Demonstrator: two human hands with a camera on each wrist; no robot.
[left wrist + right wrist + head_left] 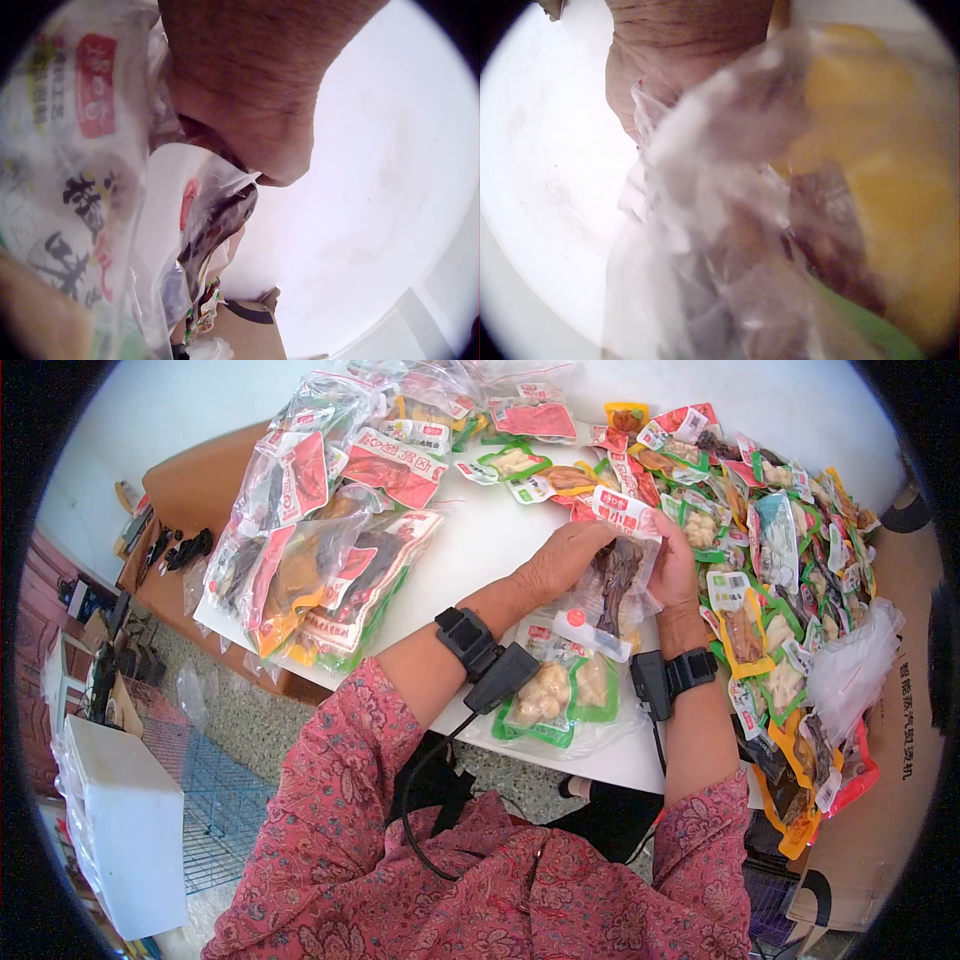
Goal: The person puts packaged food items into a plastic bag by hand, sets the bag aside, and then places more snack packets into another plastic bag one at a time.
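Both hands hold a clear packet [618, 575] with dark brown food inside and a white and red label at its top. My left hand [568, 560] grips its left edge, and my right hand [676, 565] grips its right edge. In the left wrist view the left hand [244, 90] pinches clear plastic, with dark food [217, 225] below it. In the right wrist view the right hand [682, 60] is partly covered by blurred plastic [705, 195]. Below the held packet, a clear bag [545, 700] with pale food and green-edged packets lies on the white table [480, 550].
Large clear bags of packets [330, 560] stand at the table's left. Many colourful packets [780, 530] are piled along the right, beside crumpled clear plastic [855, 660] and a cardboard box [890, 760]. A wire cage [215, 800] and white box [125, 820] are at lower left.
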